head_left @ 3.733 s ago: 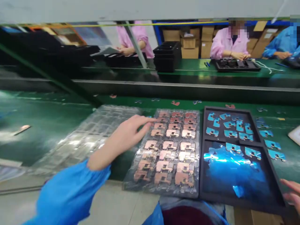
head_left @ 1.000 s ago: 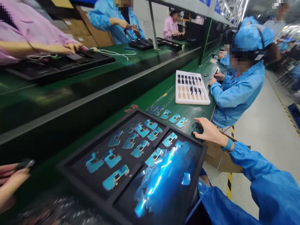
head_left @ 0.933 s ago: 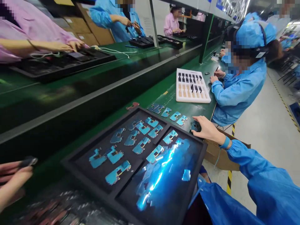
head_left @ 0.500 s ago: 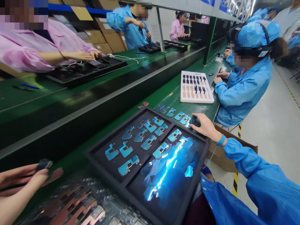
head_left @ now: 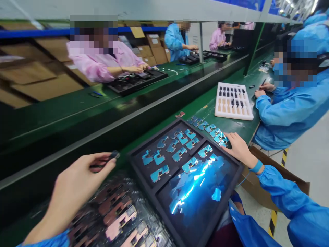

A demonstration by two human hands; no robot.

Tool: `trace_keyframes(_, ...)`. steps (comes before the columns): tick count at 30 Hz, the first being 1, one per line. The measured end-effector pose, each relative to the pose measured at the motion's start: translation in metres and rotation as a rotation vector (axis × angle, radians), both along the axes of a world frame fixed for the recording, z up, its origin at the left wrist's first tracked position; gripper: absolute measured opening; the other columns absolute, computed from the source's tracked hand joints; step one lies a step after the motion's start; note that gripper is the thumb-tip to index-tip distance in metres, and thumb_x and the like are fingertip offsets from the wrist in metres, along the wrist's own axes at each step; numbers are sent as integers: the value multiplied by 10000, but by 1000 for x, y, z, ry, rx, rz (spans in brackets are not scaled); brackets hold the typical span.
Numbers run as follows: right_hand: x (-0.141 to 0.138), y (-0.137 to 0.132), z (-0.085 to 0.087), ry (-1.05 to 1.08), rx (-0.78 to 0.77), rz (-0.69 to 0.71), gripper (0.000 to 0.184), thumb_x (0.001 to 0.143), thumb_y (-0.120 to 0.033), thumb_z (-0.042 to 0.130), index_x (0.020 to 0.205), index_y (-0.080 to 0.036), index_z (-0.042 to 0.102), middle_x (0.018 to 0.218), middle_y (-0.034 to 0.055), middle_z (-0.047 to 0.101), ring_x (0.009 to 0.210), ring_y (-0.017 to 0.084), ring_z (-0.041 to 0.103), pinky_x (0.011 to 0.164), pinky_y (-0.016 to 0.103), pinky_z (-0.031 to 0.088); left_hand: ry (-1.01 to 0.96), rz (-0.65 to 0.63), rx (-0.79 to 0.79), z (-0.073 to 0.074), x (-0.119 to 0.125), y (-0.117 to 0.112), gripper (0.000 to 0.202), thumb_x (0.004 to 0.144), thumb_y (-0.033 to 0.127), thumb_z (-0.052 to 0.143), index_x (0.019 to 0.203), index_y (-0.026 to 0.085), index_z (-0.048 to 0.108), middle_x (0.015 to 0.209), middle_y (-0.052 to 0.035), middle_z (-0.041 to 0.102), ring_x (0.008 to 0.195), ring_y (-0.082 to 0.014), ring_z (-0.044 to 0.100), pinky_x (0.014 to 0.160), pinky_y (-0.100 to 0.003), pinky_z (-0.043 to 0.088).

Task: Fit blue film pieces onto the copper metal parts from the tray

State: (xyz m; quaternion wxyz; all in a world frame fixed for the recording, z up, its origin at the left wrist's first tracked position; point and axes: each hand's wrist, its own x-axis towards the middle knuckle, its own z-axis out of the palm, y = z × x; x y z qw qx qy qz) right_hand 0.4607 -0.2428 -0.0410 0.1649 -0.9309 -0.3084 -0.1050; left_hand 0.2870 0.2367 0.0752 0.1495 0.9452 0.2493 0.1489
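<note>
My left hand [head_left: 82, 178] is closed in a pinch above the bagged boards, on a small circuit board [head_left: 114, 155] whose dark end sticks out past the fingertips. Most of that board is hidden by my fingers. At the right, the thumb and fingers of my right hand [head_left: 239, 150] are at the near end of a row of blue-filmed circuit boards, gripping the edge of the last circuit board [head_left: 223, 140]. Beside the row lies a black tray [head_left: 137, 176] with several blue-filmed boards [head_left: 158, 157] in one section and a heap of shiny blue film pieces [head_left: 194, 185] in another.
Reddish circuit boards [head_left: 120, 223] in clear plastic lie at the front left. One reddish board [head_left: 180, 115] rests beyond the tray. A white tray [head_left: 233, 116] of small black parts stands near a co-worker [head_left: 295, 106]. Across the line, a person in pink [head_left: 89, 61] works over a black tray.
My left hand has moved up and right, towards the black tray, with its board. The board in my right hand, tilted before, now lies low at the row's end. The whole view has shifted.
</note>
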Motion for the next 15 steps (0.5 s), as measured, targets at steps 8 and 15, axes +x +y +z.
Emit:
trace_keyframes(8,44,18,78,33,-12,192,447,1062,-532,631,1386,-224,655,1326,138,730,1171,360,718,994,509,599,5,49,-250,14,-4,-22,283,827,445,708,1022,245,756,996,9,828,915,-237,775,916,-348,612)
trace_keyframes(15,151,197,97,141,-154,136,414,992,-269,792,1371,-151,676,1340,135,744,1210,263,716,1065,353,560,-60,30,-457,5,-18,-14,421,829,554,721,1063,208,774,1121,-78,848,1031,-297,772,938,-394,617)
